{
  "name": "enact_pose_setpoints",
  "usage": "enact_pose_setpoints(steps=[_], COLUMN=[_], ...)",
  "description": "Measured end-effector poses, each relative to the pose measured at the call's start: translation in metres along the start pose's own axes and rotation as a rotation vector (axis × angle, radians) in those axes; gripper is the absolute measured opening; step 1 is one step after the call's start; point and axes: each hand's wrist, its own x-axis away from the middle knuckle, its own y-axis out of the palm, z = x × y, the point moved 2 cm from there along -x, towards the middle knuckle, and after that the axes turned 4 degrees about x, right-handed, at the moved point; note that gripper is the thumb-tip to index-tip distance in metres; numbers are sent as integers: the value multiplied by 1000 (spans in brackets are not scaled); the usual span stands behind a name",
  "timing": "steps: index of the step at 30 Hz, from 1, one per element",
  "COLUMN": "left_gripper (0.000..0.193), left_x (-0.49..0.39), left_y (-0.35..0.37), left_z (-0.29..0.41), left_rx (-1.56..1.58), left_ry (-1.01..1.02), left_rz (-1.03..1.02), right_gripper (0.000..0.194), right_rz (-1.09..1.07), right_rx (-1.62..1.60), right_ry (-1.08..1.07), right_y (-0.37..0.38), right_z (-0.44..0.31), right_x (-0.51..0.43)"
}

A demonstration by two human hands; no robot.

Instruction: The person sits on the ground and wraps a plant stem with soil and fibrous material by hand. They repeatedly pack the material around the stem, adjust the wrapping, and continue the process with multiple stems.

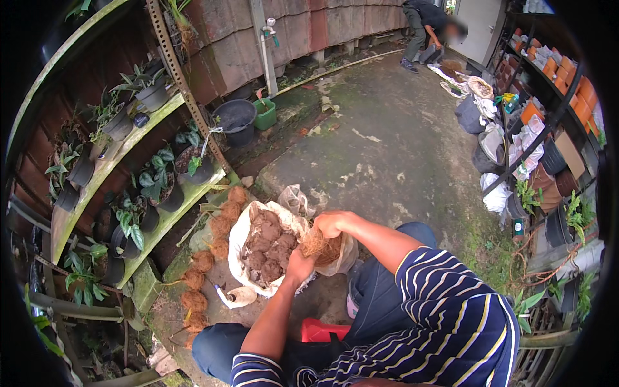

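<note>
Between my two hands is a tuft of brown coconut fibre (313,243). My left hand (301,266) closes on its lower side, and my right hand (330,223) grips it from above. Just behind it, a clear plastic bag (349,256) holds more loose fibre (331,251). A white woven sack (237,246) with rolled edges stands at the left, filled with lumps of dark brown soil (268,239). Left of the sack, several fibre-wrapped balls (194,279) lie in a curved row. A cream spray bottle (242,296) lies near the sack's lower edge.
Potted plants stand on tiered shelves (145,118) at the left. A black tub (235,118) and green pot (264,113) sit by the wall. Something red (321,330) lies between my legs. Another person (428,29) bends over at the far end. Pots and bags line the right-hand rack (556,63).
</note>
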Motion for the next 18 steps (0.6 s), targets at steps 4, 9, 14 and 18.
enact_pose_setpoints(steps=[4, 9, 14, 18], left_gripper=[37, 33, 32, 32], left_x=[-1, 1, -11, -8], left_y=[2, -5, -5, -8], left_z=[2, 7, -9, -1], left_rx=[2, 57, 208, 257], left_ry=[-5, -15, -30, -3], left_rz=[9, 121, 95, 112], right_gripper=[46, 43, 33, 31], right_rz=[-20, -18, -8, 72], right_rx=[14, -26, 46, 71], right_ry=[13, 25, 53, 123], right_y=[6, 17, 36, 35], right_z=[5, 3, 21, 23], right_x=[-7, -8, -33, -29])
